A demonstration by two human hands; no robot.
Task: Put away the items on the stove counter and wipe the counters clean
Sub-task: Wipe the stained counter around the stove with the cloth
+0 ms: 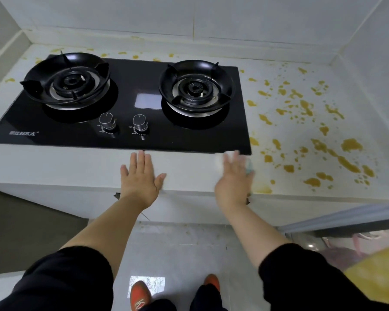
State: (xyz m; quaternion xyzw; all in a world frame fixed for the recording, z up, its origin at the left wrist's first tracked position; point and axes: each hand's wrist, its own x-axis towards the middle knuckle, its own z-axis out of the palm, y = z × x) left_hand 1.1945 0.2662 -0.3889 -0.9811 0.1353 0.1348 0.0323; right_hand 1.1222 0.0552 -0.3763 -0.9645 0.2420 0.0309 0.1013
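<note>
A black glass two-burner gas stove (126, 86) is set into a white counter (54, 162). Yellow-brown sauce splatters (301, 122) cover the counter to the right of the stove and dot its back edge. My left hand (140, 178) lies flat on the counter's front strip, fingers straight, just below the stove's front edge. My right hand (234, 176) is blurred and presses a pale cloth (220, 161) onto the counter at the stove's front right corner. The cloth is mostly hidden under the hand.
White tiled walls (211, 16) enclose the counter at the back and right. Two knobs (124, 122) sit at the stove's front middle. A yellow object (377, 272) shows at the lower right. A grey rail (346, 216) runs below the counter edge on the right.
</note>
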